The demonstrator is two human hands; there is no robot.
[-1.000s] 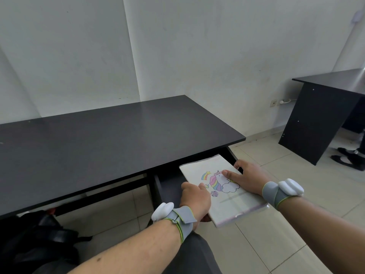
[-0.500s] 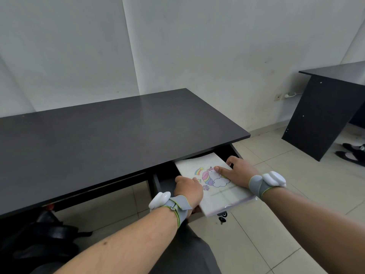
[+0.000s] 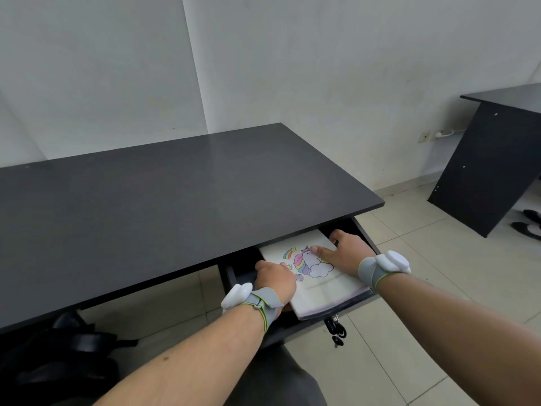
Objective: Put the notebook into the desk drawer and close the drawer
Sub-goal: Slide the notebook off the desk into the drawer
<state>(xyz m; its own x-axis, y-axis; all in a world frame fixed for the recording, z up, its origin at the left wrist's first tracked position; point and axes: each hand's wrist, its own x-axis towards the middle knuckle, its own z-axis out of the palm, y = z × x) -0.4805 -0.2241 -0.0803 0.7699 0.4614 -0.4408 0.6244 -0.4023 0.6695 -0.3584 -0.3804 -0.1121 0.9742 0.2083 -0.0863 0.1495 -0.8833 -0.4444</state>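
A white notebook [image 3: 328,291] with a rainbow unicorn on its cover lies in the open drawer [image 3: 364,232] under the right end of the black desk [image 3: 175,194]. Its far end is tucked under the desktop and its near end rests over the drawer's front edge. My left hand [image 3: 276,278] grips the notebook's left edge with curled fingers. My right hand [image 3: 345,252] holds the right side, thumb flat on the cover and fingers wrapped around the far right edge. Both wrists wear grey bands with white pods.
A bunch of keys [image 3: 335,328] hangs from the drawer front. A black bag [image 3: 58,356] sits on the floor under the desk at left. A second black desk [image 3: 494,159] stands at right, with dark shoes [image 3: 530,222] beside it. Pale floor tiles surround the desks.
Both hands have pushed the notebook forward and down, from held above the drawer to lying in it, its far end now under the desktop. The keys have come into sight.
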